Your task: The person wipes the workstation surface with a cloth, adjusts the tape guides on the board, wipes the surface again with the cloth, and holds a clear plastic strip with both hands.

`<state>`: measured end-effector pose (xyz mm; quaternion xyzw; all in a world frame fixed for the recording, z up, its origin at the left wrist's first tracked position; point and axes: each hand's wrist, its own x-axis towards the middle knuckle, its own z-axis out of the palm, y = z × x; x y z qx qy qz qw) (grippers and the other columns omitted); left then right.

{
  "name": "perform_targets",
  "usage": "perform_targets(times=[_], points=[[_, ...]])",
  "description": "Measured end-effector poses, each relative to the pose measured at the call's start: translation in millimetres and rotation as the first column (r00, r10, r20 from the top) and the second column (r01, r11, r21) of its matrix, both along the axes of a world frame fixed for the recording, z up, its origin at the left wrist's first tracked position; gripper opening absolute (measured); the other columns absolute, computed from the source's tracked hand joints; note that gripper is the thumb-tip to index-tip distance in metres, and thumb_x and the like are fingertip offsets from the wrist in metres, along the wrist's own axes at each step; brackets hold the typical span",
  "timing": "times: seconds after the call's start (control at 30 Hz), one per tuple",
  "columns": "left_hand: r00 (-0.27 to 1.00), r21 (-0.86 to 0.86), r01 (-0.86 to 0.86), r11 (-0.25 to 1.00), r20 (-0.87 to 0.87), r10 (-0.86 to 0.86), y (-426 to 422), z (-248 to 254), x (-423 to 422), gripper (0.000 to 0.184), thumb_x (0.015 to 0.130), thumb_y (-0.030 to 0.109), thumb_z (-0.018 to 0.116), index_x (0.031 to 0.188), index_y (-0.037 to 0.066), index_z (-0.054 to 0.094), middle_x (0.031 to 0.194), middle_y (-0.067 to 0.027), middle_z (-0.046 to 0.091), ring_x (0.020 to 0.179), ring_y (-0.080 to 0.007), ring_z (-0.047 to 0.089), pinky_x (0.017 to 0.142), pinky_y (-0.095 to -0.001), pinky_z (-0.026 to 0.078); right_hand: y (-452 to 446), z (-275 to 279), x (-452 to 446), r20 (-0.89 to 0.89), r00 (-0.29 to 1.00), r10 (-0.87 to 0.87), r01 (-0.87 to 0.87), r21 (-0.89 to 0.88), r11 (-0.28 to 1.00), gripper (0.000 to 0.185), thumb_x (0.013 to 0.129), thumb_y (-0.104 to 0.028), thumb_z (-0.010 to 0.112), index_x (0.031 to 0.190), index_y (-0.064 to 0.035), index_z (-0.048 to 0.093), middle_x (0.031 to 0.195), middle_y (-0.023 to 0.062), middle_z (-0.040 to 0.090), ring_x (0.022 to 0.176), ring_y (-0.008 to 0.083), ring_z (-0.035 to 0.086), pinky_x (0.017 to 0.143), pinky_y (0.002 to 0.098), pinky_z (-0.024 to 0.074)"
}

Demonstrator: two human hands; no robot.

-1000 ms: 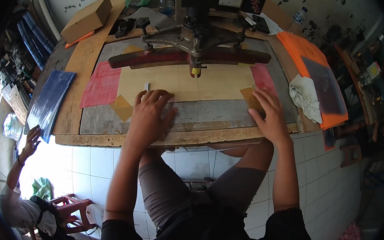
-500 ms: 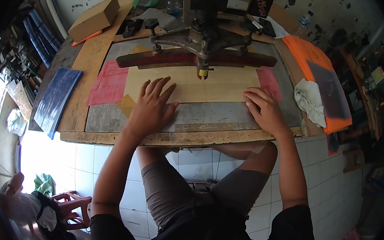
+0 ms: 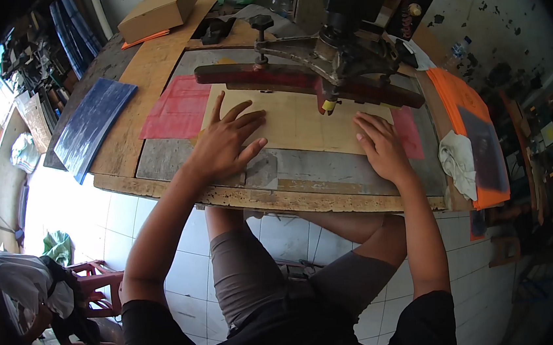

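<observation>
A long beige sheet [image 3: 305, 127] lies under the dark red bar [image 3: 268, 73] of a screw press. My left hand [image 3: 227, 138] rests on the sheet's left part, fingers spread apart and nothing held. On the right end, my right hand [image 3: 379, 142] lies with its fingertips on the sheet, the fingers extended close together. Pink pieces show past both ends of the sheet: a larger pink piece [image 3: 173, 108] on the left and a smaller one [image 3: 408, 132] on the right. Beneath them is a grey metal plate [image 3: 329, 168].
A blue plastic-looking sheet [image 3: 93, 126] lies on the table's left side. To the right are a stack of orange sheets [image 3: 444, 95] and a crumpled white cloth [image 3: 458, 164]. A cardboard box [image 3: 158, 13] stands at the back left. Another person [image 3: 26, 280] is at lower left.
My view has tilted, so the table appears turned. The fingers of my left hand have spread wider. My right hand stays at the sheet's right end, its fingers straighter.
</observation>
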<state>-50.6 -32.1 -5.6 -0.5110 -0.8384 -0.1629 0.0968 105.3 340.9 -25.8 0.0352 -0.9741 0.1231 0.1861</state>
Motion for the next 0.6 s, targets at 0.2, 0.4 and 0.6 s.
perform_targets(times=[0.2,0.4,0.6], points=[[0.999,0.071,-0.017,0.997,-0.027,0.018,6.2,-16.3,-5.8,0.066,0.111,0.05,0.045,0.145,-0.001,0.068,0.157,-0.0145,0.063,0.159,-0.0327,0.043,0.138,-0.0609,0.002,8.5,-5.1,-3.9,-0.007,1.0,-0.003,0.003,-0.049,0.999,0.042,0.111,-0.023,0.06,0.148,-0.0051,0.066,0.16,0.0114,0.06,0.15,0.0308,0.053,0.124,0.0455,0.037],[0.993,0.234,-0.113,0.966,0.061,0.101,-35.3,-1.3,-1.7,0.041,0.103,0.031,0.066,0.134,0.005,0.074,0.144,-0.0121,0.071,0.142,-0.0339,0.059,0.129,-0.0562,0.032,0.0,9.1,23.4,-0.016,0.999,-0.033,0.03,-0.169,0.985,0.04,0.113,-0.021,0.058,0.147,-0.0029,0.066,0.156,0.0132,0.063,0.146,0.0335,0.057,0.123,0.0466,0.0404],[0.721,0.294,-0.635,0.714,-0.106,0.685,-207.5,-4.9,-85.5,0.028,0.095,0.023,0.081,0.118,0.007,0.076,0.126,-0.0137,0.075,0.121,-0.0367,0.07,0.105,-0.0483,0.055,-2.8,-0.8,110.5,-0.092,0.984,-0.152,0.118,-0.3,0.947,0.035,0.113,-0.018,0.056,0.14,-0.0007,0.07,0.145,0.0147,0.069,0.14,0.0343,0.062,0.121,0.0461,0.0434]])
